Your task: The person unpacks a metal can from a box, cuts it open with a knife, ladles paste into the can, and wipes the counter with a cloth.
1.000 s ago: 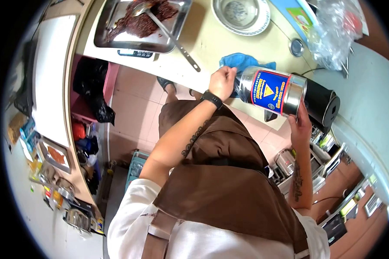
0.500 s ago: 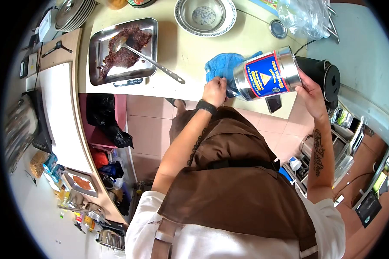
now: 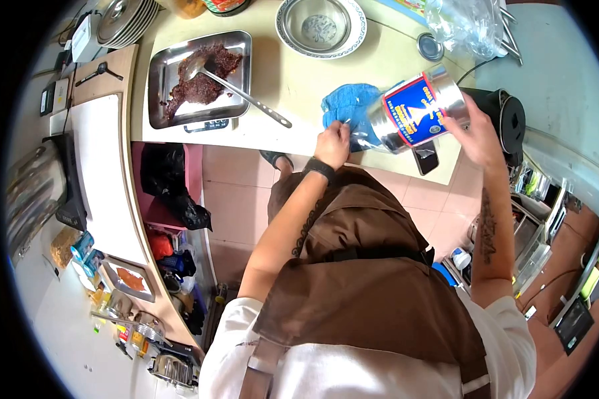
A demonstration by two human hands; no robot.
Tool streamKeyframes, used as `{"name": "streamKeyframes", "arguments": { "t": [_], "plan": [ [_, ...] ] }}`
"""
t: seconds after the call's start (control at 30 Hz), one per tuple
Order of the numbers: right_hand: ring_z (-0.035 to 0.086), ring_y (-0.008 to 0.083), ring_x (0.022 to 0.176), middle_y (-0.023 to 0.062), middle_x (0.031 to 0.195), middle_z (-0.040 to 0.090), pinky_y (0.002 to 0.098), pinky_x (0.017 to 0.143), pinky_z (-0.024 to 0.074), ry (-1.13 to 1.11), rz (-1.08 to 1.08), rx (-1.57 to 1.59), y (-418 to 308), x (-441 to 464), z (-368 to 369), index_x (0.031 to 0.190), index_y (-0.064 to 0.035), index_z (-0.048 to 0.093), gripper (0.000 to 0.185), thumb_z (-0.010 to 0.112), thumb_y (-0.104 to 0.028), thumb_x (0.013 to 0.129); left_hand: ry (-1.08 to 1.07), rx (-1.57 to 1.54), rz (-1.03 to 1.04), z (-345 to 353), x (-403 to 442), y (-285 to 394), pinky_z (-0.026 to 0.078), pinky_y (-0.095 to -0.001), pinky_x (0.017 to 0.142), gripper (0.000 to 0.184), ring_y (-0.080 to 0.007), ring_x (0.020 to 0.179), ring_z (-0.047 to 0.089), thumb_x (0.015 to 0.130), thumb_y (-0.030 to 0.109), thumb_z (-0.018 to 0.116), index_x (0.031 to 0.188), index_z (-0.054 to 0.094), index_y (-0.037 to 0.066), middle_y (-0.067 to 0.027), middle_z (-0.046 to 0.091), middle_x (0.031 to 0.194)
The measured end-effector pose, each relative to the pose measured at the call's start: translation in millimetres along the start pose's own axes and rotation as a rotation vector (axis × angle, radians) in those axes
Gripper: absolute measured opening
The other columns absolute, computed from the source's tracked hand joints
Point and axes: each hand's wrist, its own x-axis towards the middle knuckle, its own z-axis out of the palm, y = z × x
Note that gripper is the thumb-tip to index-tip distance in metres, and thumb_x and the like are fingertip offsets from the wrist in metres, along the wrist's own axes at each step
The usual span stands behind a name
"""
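My right hand (image 3: pixel 478 136) is wrapped round the base end of a large silver tin can (image 3: pixel 454 100), which has a blue, red and yellow label. The can lies tilted, its other end pointing left over the counter edge. Clear plastic (image 3: pixel 367 141) spreads at that left end, and my left hand (image 3: pixel 334 141) pinches its edge between closed fingers. Behind the plastic lies a crumpled blue cloth (image 3: pixel 347 101). What is inside the can is hidden.
A steel tray (image 3: pixel 154 93) of dark red paste holds a slotted spoon (image 3: pixel 259 110) and sits on a scale (image 3: pixel 207 125). Farther back stands a patterned bowl (image 3: pixel 357 34). A phone (image 3: pixel 426 159) lies at the counter edge, near a black appliance (image 3: pixel 510 123). A round lid (image 3: pixel 430 46) lies behind the can.
The can has turned a little, so its label faces differently, and my right-hand fingers have shifted on it. My left hand keeps its pinch. The whole view has moved slightly.
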Motion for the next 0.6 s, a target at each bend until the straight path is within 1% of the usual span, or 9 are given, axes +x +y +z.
{"name": "streamKeyframes", "arguments": {
  "t": [0.07, 0.1, 0.2, 0.3, 0.33, 0.4, 0.47, 0.57, 0.6],
  "plan": [
    [0.069, 0.0219, 0.083, 0.0163, 0.094, 0.072, 0.0336, 0.078, 0.0523, 0.143, 0.185, -0.238, -18.1, 5.7, 13.5, 0.120, 0.0018, 0.060, 0.042, 0.069, -0.024, 0.088, -0.037, -0.165, -0.116, 4.3, 2.1, 1.0, 0.051, -0.0506, 0.062, 0.032, -0.0460, 0.067, 0.064, 0.100, 0.027, 0.050, 0.086, 0.060, 0.000, -0.0257, 0.064, 0.069],
    [0.068, 0.0221, 0.073, 0.0155, 0.086, 0.071, 0.0339, 0.071, 0.0520, 0.207, 0.219, -0.242, -8.2, 12.2, 15.8, 0.110, 0.0014, 0.060, 0.042, 0.074, -0.030, 0.087, -0.042, -0.180, -0.108, 5.9, 1.8, 0.7, 0.050, -0.0523, 0.062, 0.029, -0.0467, 0.068, 0.064, 0.100, 0.025, 0.051, 0.087, 0.058, 0.001, -0.0259, 0.063, 0.069],
    [0.067, 0.0188, 0.071, 0.0145, 0.086, 0.071, 0.0333, 0.069, 0.0515, 0.274, 0.122, -0.010, 15.7, 18.4, 23.2, 0.107, 0.0003, 0.060, 0.037, 0.074, -0.026, 0.086, 0.021, 0.125, 0.110, 9.0, -6.2, 9.0, 0.050, -0.0536, 0.063, 0.026, -0.0468, 0.070, 0.064, 0.099, 0.024, 0.052, 0.088, 0.057, 0.002, -0.0267, 0.064, 0.071],
    [0.066, 0.0164, 0.072, 0.0130, 0.088, 0.072, 0.0316, 0.068, 0.0510, 0.258, 0.128, 0.079, 15.9, 21.2, 23.2, 0.106, -0.0001, 0.059, 0.035, 0.074, -0.024, 0.085, 0.032, 0.254, 0.053, 11.2, -10.9, -2.9, 0.051, -0.0550, 0.067, 0.022, -0.0471, 0.072, 0.064, 0.097, 0.023, 0.053, 0.091, 0.058, 0.003, -0.0284, 0.065, 0.074],
    [0.066, 0.0164, 0.074, 0.0128, 0.090, 0.072, 0.0313, 0.068, 0.0509, 0.247, 0.091, 0.121, 23.3, 26.1, 24.2, 0.105, -0.0002, 0.059, 0.034, 0.074, -0.023, 0.085, 0.048, 0.294, 0.027, 8.5, -7.6, -9.7, 0.051, -0.0551, 0.068, 0.021, -0.0472, 0.073, 0.064, 0.097, 0.023, 0.053, 0.091, 0.058, 0.003, -0.0288, 0.064, 0.075],
    [0.066, 0.0162, 0.077, 0.0126, 0.096, 0.072, 0.0307, 0.068, 0.0506, 0.229, 0.019, 0.199, 43.2, 32.2, 24.3, 0.105, -0.0003, 0.059, 0.033, 0.074, -0.021, 0.084, 0.023, 0.236, 0.047, -9.6, -4.6, -17.2, 0.050, -0.0557, 0.067, 0.022, -0.0474, 0.073, 0.064, 0.097, 0.023, 0.053, 0.092, 0.059, 0.002, -0.0288, 0.065, 0.075],
    [0.066, 0.0160, 0.083, 0.0127, 0.105, 0.070, 0.0301, 0.071, 0.0513, 0.209, 0.042, 0.139, 33.4, 28.8, 17.4, 0.104, -0.0007, 0.058, 0.031, 0.074, -0.017, 0.083, 0.006, 0.232, 0.047, -19.0, -8.7, -15.0, 0.050, -0.0563, 0.068, 0.022, -0.0496, 0.075, 0.063, 0.097, 0.022, 0.053, 0.092, 0.059, 0.002, -0.0302, 0.064, 0.076],
    [0.068, 0.0177, 0.089, 0.0130, 0.115, 0.067, 0.0312, 0.077, 0.0524, 0.110, -0.007, 0.180, 8.7, 18.1, 11.9, 0.100, -0.0011, 0.057, 0.027, 0.074, -0.011, 0.082, 0.074, 0.177, 0.056, -21.8, -13.9, -17.7, 0.051, -0.0536, 0.065, 0.022, -0.0450, 0.069, 0.065, 0.097, 0.024, 0.055, 0.092, 0.058, 0.003, -0.0259, 0.065, 0.072],
    [0.068, 0.0185, 0.091, 0.0132, 0.118, 0.067, 0.0318, 0.079, 0.0528, 0.057, -0.036, 0.212, 4.1, 12.3, 11.3, 0.099, -0.0013, 0.056, 0.026, 0.074, -0.009, 0.082, 0.064, 0.070, -0.006, -26.3, -13.9, -14.4, 0.051, -0.0503, 0.062, 0.023, -0.0412, 0.065, 0.066, 0.098, 0.024, 0.054, 0.091, 0.058, 0.003, -0.0239, 0.065, 0.069]
  ]
}}
